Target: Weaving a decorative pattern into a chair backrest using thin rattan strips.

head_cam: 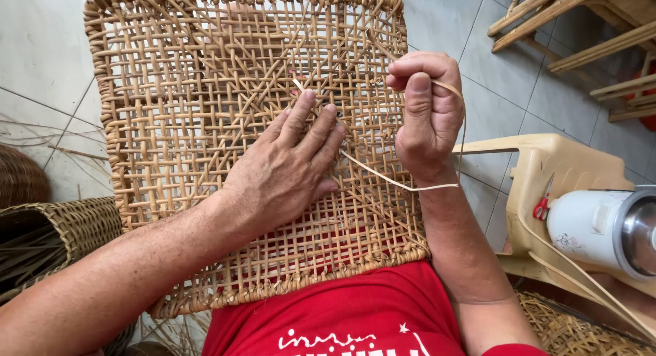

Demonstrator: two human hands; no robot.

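Red shirt fabric [355, 315] fills the near edge of the view, and the near rim of a square woven cane panel [205, 124] rests against it, propped so the panel tilts up and away across the middle and left of the scene. On this open lattice lies the left hand [287, 168], palm down and fingers spread flat and released, the fingertips pressing on the weave near its centre. Just right of it, the right hand [427, 110] is held up over the panel's right edge, thumb and forefinger pinched tight on a thin pale cane strand [383, 178]. That strand runs from the weave by the left fingertips, passes below the right hand, loops round at the wrist and climbs back over the knuckles into the pinch. Grey floor tiles [41, 48] show beyond and through the lattice. At the near left sits a darker woven basket [61, 226]. To the right stands a beige plastic chair [567, 165] carrying small red-handled scissors [543, 202] and a white flask with a metal end [605, 229] lying on its side. Wooden frames [581, 28] stand at the far right.
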